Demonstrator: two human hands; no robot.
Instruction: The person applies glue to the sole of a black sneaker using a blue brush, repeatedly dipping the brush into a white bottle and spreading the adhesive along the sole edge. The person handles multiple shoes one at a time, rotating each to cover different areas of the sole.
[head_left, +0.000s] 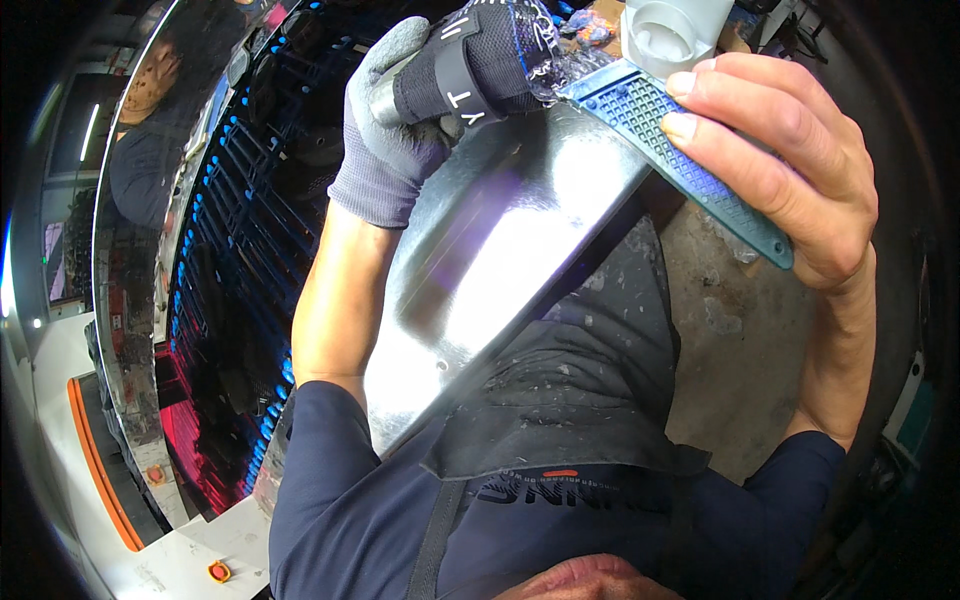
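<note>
Left hand: a left hand in a grey knitted glove with a coated palm, thumb and fingers closed round one end of the fabric piece; all fingertips cannot be made out.
Fabric piece: a black woven tubular piece with a dark band and pale markings, raised above the metal sheet at the top of the view; a grey rounded end shows beside the thumb. Gripped by this end, probably so that the opposite end stays exposed.
Right hand: a bare right hand, fingers pressed on the upper face of the bar; the thumb is hidden, so its place cannot be told.
Bar: a flat blue-green bar with a crosshatched face and a small hole at one end, slanted, its far end just beside the fabric piece; whether they touch cannot be told. The crosshatching presumably aids grip.
Clear strands: a wispy, translucent tuft, between bar and fabric piece; its attachment is unclear.
Metal sheet: a shiny silver metal surface, below the raised hands, likely serving as a work surface.
Apron: a dark, pale-flecked cloth apron, over the person's lap, presumably to shield clothing.
Container: a white vessel with a round opening, beyond the bar.
</note>
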